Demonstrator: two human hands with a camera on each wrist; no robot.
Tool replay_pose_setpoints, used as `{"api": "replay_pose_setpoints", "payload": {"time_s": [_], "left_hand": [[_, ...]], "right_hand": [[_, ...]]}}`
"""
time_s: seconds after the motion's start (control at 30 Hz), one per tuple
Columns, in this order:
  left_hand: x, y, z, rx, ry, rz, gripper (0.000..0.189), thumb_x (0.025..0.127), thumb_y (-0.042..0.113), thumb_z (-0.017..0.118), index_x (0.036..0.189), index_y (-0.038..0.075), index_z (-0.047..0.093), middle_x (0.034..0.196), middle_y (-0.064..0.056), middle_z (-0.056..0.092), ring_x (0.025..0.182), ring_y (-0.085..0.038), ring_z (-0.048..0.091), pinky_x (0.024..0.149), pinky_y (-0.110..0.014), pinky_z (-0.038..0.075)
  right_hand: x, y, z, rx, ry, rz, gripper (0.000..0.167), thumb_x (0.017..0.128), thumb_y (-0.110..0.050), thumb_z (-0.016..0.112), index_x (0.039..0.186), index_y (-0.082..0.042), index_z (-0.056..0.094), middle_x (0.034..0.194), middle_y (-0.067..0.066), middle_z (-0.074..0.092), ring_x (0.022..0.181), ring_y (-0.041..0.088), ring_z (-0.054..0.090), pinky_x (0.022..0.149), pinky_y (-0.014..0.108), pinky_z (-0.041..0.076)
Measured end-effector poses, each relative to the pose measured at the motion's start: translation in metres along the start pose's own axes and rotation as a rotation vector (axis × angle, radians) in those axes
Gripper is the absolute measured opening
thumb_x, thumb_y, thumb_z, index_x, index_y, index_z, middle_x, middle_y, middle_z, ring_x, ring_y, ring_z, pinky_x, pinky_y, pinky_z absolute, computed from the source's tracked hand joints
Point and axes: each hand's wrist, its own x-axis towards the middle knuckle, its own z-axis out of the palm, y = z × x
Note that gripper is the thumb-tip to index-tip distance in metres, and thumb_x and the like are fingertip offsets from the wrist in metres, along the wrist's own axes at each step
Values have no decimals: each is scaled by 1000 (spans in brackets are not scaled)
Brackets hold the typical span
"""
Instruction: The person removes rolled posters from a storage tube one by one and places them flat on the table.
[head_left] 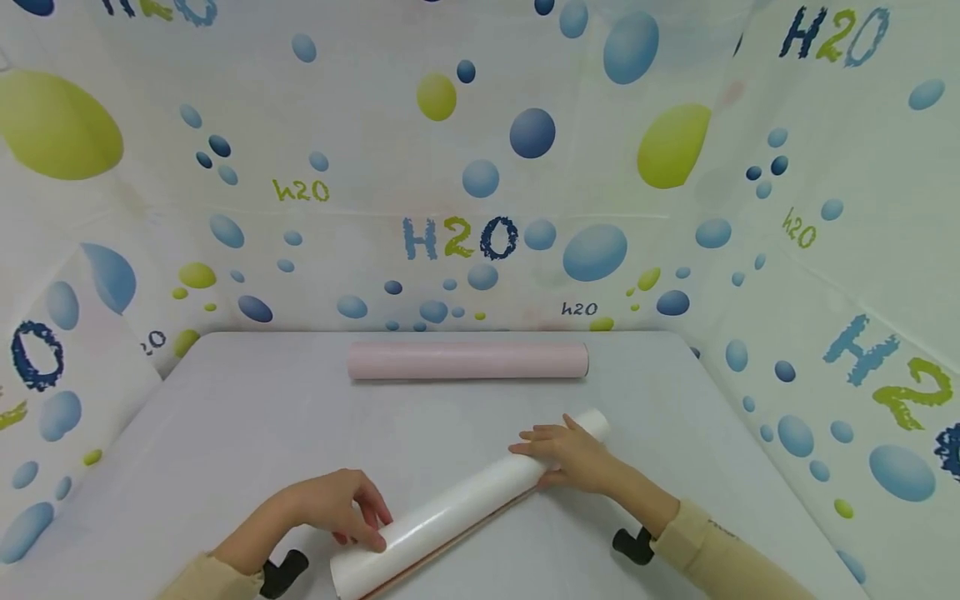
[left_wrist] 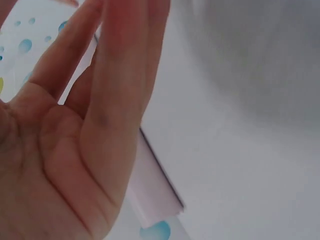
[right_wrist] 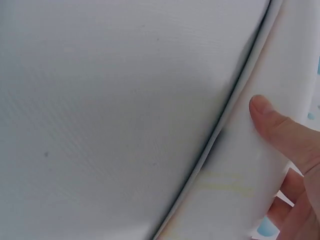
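White roll (head_left: 457, 508) lies slantwise on bench (head_left: 247, 433), long axis running from beside left grip (head_left: 337, 504), fingers loose at near end, to right grip (head_left: 573, 458), clasping far end.

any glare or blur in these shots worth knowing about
Head view: fairly even light, a glossy streak along the white roll; left wrist view: slightly soft, with a blurred grey patch right of the left hand; right wrist view: dim and greyish, a dark line along the roll's edge.
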Motion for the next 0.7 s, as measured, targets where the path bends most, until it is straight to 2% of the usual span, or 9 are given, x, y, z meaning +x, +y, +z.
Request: {"api": "replay_pose_setpoints", "payload": {"time_s": [0.1,0.27,0.43,0.53,0.7], "left_hand": [[1,3,11,-32,-29,-11,20,70,19,79,84,12,68,67,-1,62,54,-11,55,48,-25,47],[3,8,30,-56,-93,32,19,70,20,79,79,11,65,60,0,63,49,-9,56,45,-22,45],[6,15,50,-72,-137,89,14,71,17,77,72,12,63,54,6,58,46,-4,52,43,-16,41],[10,17,62,-77,-144,114,12,70,14,73,67,12,62,51,9,53,45,1,45,42,-13,35],[17,21,82,-100,-121,101,11,68,7,69,64,12,61,50,10,47,44,1,39,42,-13,30]], "right_hand": [[2,0,1,-33,5,-12,62,73,-27,75,130,-25,52,134,7,49,124,30,42,94,67,24],[5,-1,3,-78,9,-30,62,74,-24,73,132,-27,50,138,9,43,129,30,35,94,68,24],[10,-2,4,-109,6,-46,63,75,-16,74,132,-28,49,141,7,39,132,29,31,95,64,27],[15,-3,7,-144,20,-62,64,74,-12,75,131,-28,50,141,6,39,131,28,31,95,60,32],[22,-5,9,-154,49,-88,65,71,-4,76,128,-26,54,139,8,42,130,29,33,96,49,37]]}}
